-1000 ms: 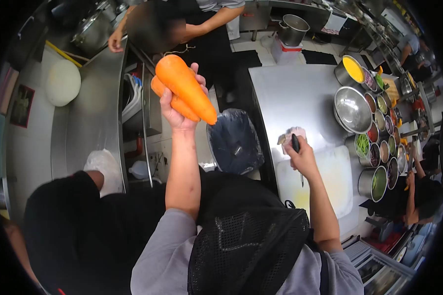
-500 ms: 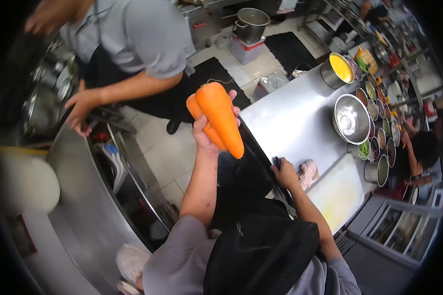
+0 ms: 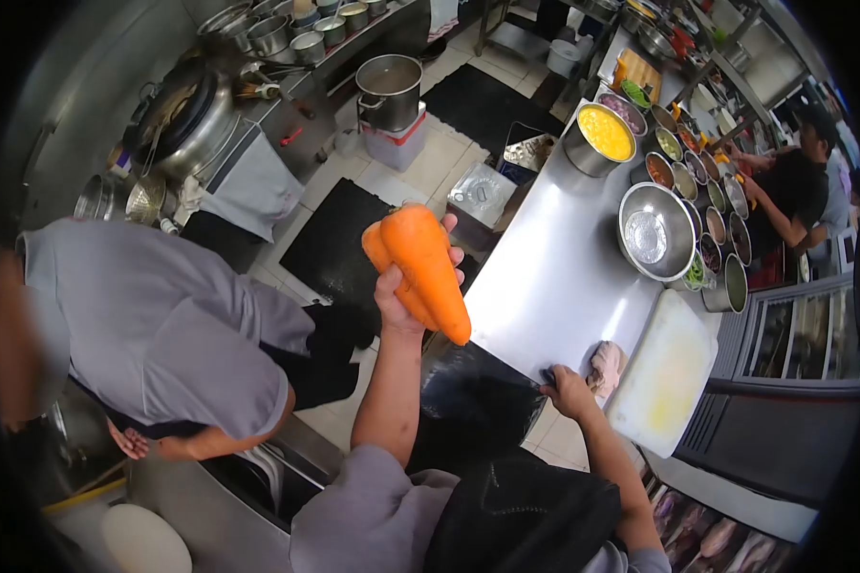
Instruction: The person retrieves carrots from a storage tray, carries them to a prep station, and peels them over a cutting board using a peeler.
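Head view: left hand (image 3: 397,302) is raised ahead of the body; right hand (image 3: 571,392) is lower, by the near corner of the bench (image 3: 554,258), well apart from it.
Two carrots (image 3: 424,267): both in the left hand, side by side, the front one overlapping the other.
Carrots' long axis: slanted, broad ends at upper left, narrow tips towards lower right.
Left hand's grip: wrapped around both carrots, thumb on one side, fingertips showing past the other.
Right hand's grip: curled closed on a dark handle (image 3: 548,375).
Cutting board (image 3: 667,377): to the right of the carrots, right hand and crumpled cloth (image 3: 606,367) in between; the right hand is the nearer to it.
Metal bowl (image 3: 656,231): on the bench, beyond the board.
Hidden: the left palm and most of the rear carrot, behind the front one; whatever extends from the handle cannot be made out.
Hard to tell: whether the right hand touches the bench or the cloth.
Cut off: a co-worker (image 3: 167,315) at the left, partly lost in the dark rim.
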Action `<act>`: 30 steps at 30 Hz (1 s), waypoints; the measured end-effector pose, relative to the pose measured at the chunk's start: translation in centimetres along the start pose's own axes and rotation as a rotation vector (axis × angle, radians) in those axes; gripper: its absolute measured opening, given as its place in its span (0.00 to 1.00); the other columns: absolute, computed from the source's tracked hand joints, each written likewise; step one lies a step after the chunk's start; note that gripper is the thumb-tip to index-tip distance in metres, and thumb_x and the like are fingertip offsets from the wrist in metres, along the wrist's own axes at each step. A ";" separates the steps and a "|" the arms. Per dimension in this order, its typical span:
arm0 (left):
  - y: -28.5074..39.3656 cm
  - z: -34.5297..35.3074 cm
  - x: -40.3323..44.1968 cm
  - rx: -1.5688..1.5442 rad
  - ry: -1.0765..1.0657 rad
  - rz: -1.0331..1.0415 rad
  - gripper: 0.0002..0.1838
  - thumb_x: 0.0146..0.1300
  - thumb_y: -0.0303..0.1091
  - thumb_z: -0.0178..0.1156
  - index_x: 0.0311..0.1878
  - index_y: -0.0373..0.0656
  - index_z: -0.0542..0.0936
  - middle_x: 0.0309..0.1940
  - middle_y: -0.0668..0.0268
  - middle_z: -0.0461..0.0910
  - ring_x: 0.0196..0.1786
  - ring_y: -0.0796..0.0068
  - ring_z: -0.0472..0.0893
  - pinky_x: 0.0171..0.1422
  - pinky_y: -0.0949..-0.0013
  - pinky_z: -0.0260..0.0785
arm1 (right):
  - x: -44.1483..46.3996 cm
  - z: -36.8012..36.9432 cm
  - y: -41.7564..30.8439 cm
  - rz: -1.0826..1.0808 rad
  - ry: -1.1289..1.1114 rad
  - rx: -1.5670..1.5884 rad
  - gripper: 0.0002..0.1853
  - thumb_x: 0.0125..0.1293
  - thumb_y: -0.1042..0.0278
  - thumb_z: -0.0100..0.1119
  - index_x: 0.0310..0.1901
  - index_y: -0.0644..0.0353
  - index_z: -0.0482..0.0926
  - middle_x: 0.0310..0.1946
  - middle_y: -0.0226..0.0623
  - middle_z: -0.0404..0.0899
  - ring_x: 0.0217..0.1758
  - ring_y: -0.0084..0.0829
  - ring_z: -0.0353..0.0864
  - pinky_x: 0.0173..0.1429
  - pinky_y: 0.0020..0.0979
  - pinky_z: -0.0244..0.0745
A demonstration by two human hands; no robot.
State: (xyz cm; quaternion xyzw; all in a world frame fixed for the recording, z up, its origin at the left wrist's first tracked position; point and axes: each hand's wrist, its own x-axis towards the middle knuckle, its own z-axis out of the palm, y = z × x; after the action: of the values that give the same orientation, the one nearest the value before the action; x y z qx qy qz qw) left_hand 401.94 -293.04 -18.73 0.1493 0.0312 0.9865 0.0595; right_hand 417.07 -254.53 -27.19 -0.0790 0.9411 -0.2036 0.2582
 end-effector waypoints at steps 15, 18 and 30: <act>0.8 3.4 -0.1 0.004 0.131 0.076 0.43 0.67 0.47 0.73 0.82 0.47 0.68 0.81 0.51 0.66 0.71 0.56 0.76 0.74 0.53 0.76 | 0.8 -0.3 -0.2 0.036 -0.042 -0.043 0.24 0.68 0.57 0.77 0.57 0.64 0.80 0.52 0.61 0.88 0.57 0.65 0.87 0.61 0.58 0.83; 2.3 3.2 2.1 -0.034 0.126 0.061 0.42 0.67 0.46 0.73 0.81 0.47 0.68 0.81 0.49 0.66 0.72 0.55 0.75 0.76 0.53 0.75 | 0.8 -1.0 -1.0 0.094 -0.036 -0.023 0.24 0.67 0.58 0.77 0.57 0.63 0.81 0.53 0.58 0.88 0.57 0.62 0.88 0.62 0.58 0.84; 13.3 -10.2 23.1 0.012 -0.050 -0.163 0.46 0.68 0.42 0.72 0.87 0.49 0.63 0.89 0.47 0.53 0.74 0.49 0.72 0.76 0.46 0.73 | 0.3 0.6 -3.3 0.476 0.068 0.243 0.27 0.62 0.50 0.82 0.51 0.61 0.81 0.53 0.52 0.85 0.58 0.59 0.85 0.60 0.55 0.81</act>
State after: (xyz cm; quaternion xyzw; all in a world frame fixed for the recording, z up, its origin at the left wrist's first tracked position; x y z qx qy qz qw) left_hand 375.55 -303.74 -20.70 0.1714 0.0478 0.9741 0.1392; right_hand 417.27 -257.80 -26.42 0.1829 0.9100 -0.2510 0.2746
